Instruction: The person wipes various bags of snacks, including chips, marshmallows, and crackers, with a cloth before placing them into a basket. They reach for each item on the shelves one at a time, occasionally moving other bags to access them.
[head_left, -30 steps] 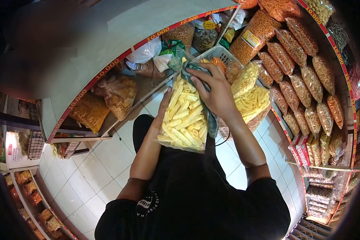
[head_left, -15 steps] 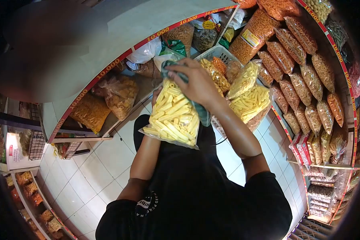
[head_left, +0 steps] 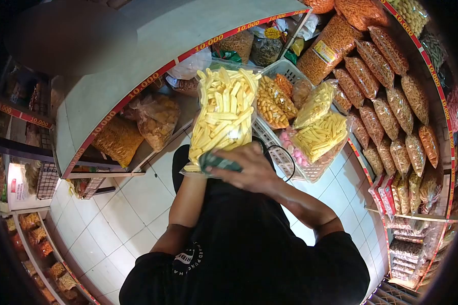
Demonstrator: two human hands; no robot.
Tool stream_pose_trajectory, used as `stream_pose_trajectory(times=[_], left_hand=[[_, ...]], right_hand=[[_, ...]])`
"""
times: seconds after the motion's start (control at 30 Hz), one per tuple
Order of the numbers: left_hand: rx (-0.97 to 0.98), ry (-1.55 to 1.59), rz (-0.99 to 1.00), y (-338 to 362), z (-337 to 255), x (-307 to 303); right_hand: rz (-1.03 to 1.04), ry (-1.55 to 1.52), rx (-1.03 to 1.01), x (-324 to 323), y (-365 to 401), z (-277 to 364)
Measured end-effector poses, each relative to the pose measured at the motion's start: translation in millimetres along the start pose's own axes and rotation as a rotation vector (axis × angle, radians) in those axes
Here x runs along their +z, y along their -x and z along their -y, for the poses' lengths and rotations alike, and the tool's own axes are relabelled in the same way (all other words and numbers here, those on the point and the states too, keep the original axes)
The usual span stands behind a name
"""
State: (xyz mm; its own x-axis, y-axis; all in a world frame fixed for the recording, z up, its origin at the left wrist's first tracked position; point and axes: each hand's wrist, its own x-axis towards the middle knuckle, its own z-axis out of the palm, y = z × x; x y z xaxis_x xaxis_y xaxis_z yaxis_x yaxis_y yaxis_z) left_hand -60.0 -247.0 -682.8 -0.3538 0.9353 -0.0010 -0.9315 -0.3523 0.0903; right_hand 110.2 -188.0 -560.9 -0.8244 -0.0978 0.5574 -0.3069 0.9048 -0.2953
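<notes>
A clear plastic bag of pale yellow snack sticks (head_left: 226,109) is held up in front of my body. My left forearm (head_left: 188,201) runs beneath it; that hand is hidden behind the bag and supports it from below. My right hand (head_left: 249,168) is closed around a folded dark green cloth (head_left: 219,162). The cloth presses against the bag's lower end, nearest to me.
Right of the bag stands a white plastic basket (head_left: 282,66) holding several snack bags, including more yellow sticks (head_left: 320,134). Filled snack bags (head_left: 384,114) line the sloping right shelf. A counter with a red price strip (head_left: 145,86) curves along the left, above white floor tiles (head_left: 119,213).
My right hand has moved the cloth from the bag's top edge down to its lower end. The bag's upper part has come into full view and sits slightly higher.
</notes>
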Motion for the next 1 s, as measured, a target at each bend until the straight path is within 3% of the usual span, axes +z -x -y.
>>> stream_pose_trajectory(times=[0.1,0.2,0.27,0.33,0.47,0.5,0.6,0.87,1.0], left_hand=[[0.015,-0.006,-0.003,1.4,-3.1,-5.2],[0.011,0.001,-0.008,6.5,-2.0,-7.6],[0.006,0.023,-0.007,9.8,4.1,-5.7],[0.055,0.002,0.004,6.6,8.6,2.4],[0.171,-0.151,-0.054,-0.3,-1.5,-18.2],[0.180,-0.156,-0.062,-0.1,-4.4,-23.1],[0.146,-0.137,-0.072,6.0,-6.3,-17.5],[0.003,-0.096,-0.090,16.6,15.6,-5.3],[0.002,-0.119,-0.107,20.5,7.6,-4.8]], right_hand=[[-0.254,0.115,0.193,3.6,11.4,-19.3],[-0.442,-0.147,0.654,0.9,0.6,-28.3],[-0.484,-0.215,0.663,0.2,-6.5,-40.6],[-0.504,-0.234,0.639,3.0,-11.6,-47.0],[-0.261,-0.282,0.630,-11.8,-10.0,-20.9],[-0.210,-0.257,0.519,-11.1,-5.3,-16.8],[-0.063,-0.189,0.266,-5.6,1.3,-6.7],[0.184,0.066,0.167,13.6,-32.9,24.5],[0.271,-0.011,0.035,18.8,-9.9,27.8]])
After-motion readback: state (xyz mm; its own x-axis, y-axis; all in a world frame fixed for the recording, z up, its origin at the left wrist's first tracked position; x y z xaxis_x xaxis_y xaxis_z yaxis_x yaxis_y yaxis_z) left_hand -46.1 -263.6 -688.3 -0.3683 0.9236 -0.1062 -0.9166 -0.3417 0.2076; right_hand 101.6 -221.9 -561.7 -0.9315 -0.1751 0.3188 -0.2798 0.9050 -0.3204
